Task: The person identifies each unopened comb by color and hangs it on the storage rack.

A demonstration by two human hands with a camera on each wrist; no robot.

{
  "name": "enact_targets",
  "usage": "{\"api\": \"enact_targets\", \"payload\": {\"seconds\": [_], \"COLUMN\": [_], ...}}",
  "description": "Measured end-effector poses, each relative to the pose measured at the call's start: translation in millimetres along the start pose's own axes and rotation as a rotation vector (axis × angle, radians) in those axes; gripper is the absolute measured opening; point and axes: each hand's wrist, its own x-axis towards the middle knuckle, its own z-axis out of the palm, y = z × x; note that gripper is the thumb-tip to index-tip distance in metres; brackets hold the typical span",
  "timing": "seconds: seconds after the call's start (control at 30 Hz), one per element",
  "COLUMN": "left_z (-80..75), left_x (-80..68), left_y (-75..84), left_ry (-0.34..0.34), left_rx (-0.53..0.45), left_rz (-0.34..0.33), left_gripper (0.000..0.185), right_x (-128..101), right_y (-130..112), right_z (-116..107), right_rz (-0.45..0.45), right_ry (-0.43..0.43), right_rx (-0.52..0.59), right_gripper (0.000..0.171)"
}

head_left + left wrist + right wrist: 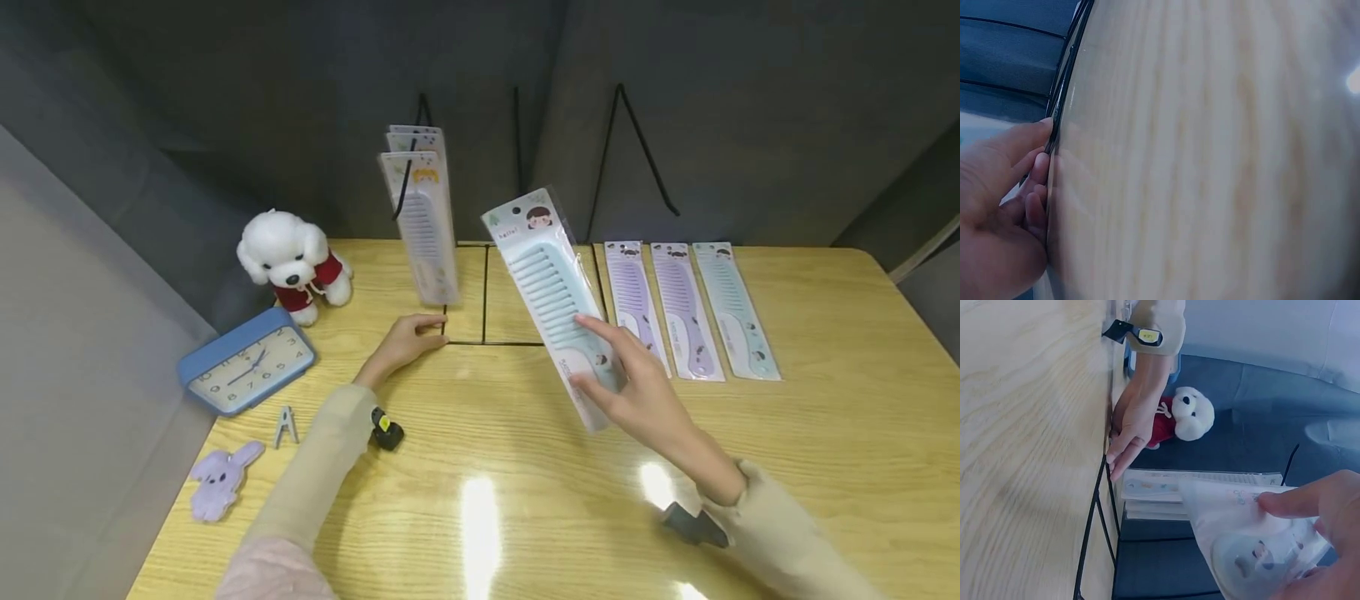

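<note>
My right hand (637, 392) grips a packaged light-blue comb (551, 292) near its lower end. The pack tilts in the air in front of a black wire display rack (485, 300), its holed top end towards the rack. My left hand (403, 343) holds the rack's front left corner, low at the tabletop; in the left wrist view its fingertips (1042, 124) meet the black wire (1067, 69). Several packaged combs (420, 233) hang one behind another on the rack's left hook. The middle and right hooks carry nothing.
Two purple combs (630, 292) (686, 312) and a light-blue comb (738, 312), all packaged, lie right of the rack. On the left are a white plush dog (288, 258), a blue clock (247, 367), a grey clip (286, 427) and a purple rabbit-shaped item (219, 483).
</note>
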Motion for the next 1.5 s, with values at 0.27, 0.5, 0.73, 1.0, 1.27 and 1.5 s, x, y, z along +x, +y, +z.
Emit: {"api": "enact_targets", "payload": {"seconds": [0.27, 0.5, 0.73, 1.0, 1.27, 1.5], "left_z": [-0.9, -3.0, -2.3, -1.1, -1.0, 0.0], "left_x": [1.0, -1.1, -1.2, -1.2, -3.9, -2.6], "left_y": [0.7, 1.7, -0.2, 0.3, 5.1, 4.5], "left_ry": [-0.004, -0.007, -0.021, -0.005, -0.009, -0.002], "left_rx": [0.000, -0.015, -0.023, -0.018, -0.014, 0.006], "left_rz": [-0.002, 0.004, -0.018, -0.021, -0.017, -0.011], "left_gripper": [0.044, 0.045, 0.046, 0.044, 0.045, 0.045], "right_x": [0.3, 18.7, 55.4, 97.0, 119.3, 125.2], "right_y": [-1.7, 4.1, 17.9, 42.0, 64.7, 78.4], "right_z": [6.2, 11.4, 22.5, 39.9, 47.1, 45.5], "right_rz": [0.055, 0.074, 0.176, 0.218, 0.295, 0.292], "right_ry": [0.021, -0.039, -0.133, -0.183, -0.247, -0.266], "right_rx": [0.018, 0.041, 0.136, 0.185, 0.249, 0.271], "right_gripper": [0.073, 0.065, 0.059, 0.059, 0.060, 0.061]}}
